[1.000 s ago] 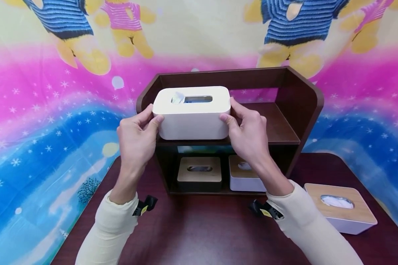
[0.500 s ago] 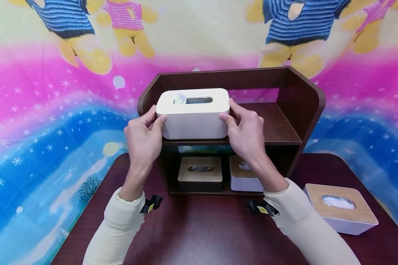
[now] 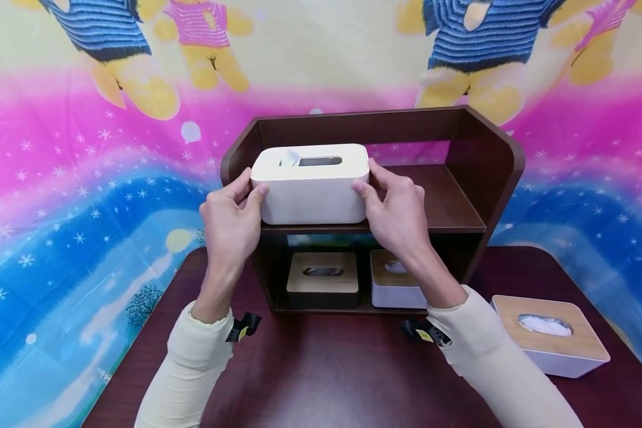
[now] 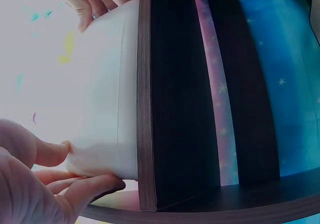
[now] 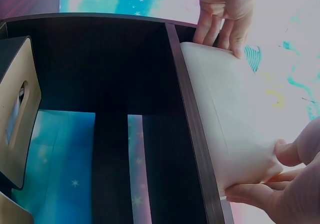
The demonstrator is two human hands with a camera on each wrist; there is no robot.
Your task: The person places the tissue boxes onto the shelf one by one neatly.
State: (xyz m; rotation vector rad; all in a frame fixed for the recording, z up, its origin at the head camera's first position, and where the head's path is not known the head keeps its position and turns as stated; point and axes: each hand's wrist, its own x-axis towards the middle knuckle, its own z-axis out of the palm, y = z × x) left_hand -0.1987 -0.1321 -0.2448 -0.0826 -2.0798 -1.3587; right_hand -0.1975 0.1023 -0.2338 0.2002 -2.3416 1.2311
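Observation:
A white tissue box (image 3: 312, 199) with an oval slot and a bit of tissue showing stands at the left of the shelf unit's upper board (image 3: 449, 208). My left hand (image 3: 232, 223) grips its left end, thumb on the front face and fingers round the side. The opposite end is held the same way by my right hand (image 3: 401, 211). In the left wrist view, the white box (image 4: 105, 89) sits right at the board's front edge, between both hands. The right wrist view shows the box (image 5: 225, 119) level with that edge too.
Beneath, the lower compartment holds a black tissue box with a wooden lid (image 3: 323, 297) and a white one with a wooden lid (image 3: 390, 294), partly behind my right forearm. Another wooden-lidded white box (image 3: 551, 339) stands on the dark table (image 3: 321, 368) at right. A patterned cloth (image 3: 112, 226) hangs behind.
Over the first half second the white box and my left hand shifted slightly right, and the box settled back against the upper board. Since then both hands have stayed nearly still.

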